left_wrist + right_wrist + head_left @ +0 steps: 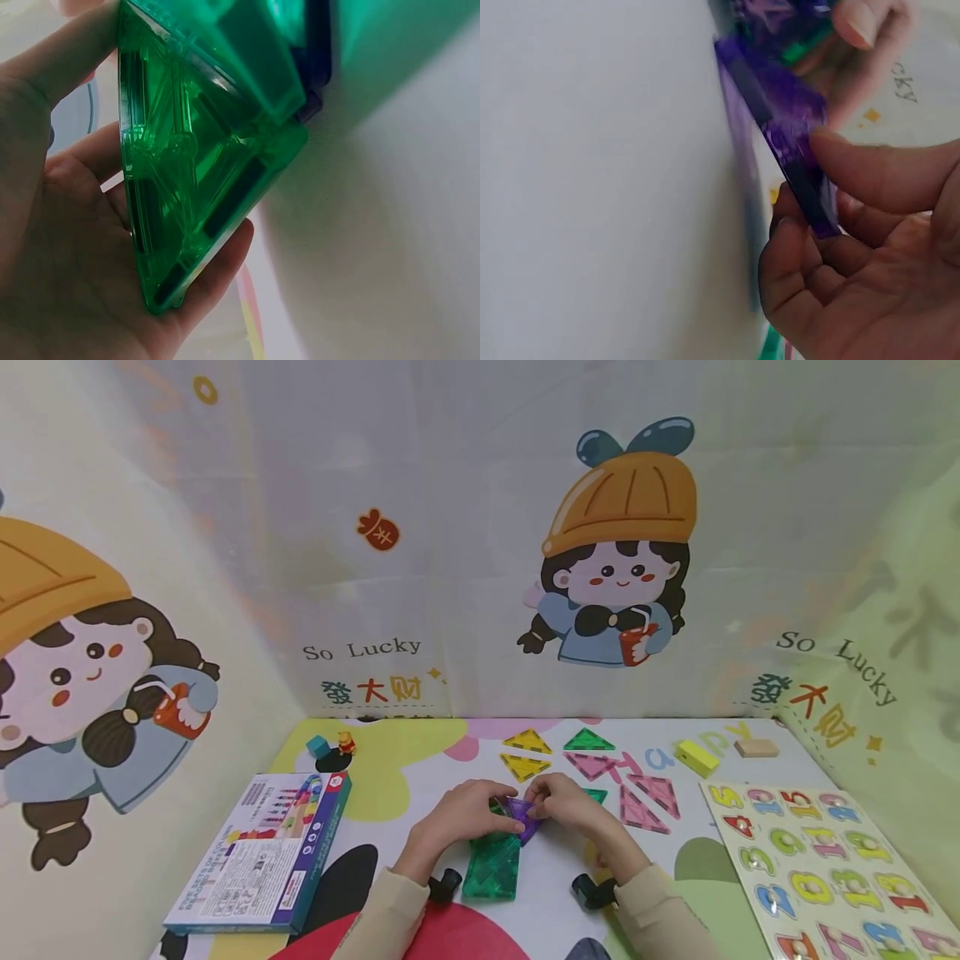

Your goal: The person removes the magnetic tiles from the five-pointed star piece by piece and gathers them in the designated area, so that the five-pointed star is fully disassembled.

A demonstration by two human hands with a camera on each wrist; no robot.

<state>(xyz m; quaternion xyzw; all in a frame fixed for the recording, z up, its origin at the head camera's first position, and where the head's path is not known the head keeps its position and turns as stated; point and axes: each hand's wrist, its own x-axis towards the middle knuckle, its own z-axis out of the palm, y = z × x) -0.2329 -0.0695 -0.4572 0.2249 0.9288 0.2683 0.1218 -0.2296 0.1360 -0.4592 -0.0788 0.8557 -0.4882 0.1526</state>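
My right hand (pixel 564 802) pinches a purple tile (pixel 789 112), likely stiff, best edge-held; my left hand (pixel 467 812) seemingly grips a green tile (pixel 187 172) beside it.

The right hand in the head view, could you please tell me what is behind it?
Behind the right hand, part of a green tile shows; the rest is covered and cannot be seen.

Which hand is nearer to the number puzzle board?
The right hand. It pinches a purple triangle tile just left of the middle, with the number puzzle board off to its right. The left hand, holding a green tile, is farther left.
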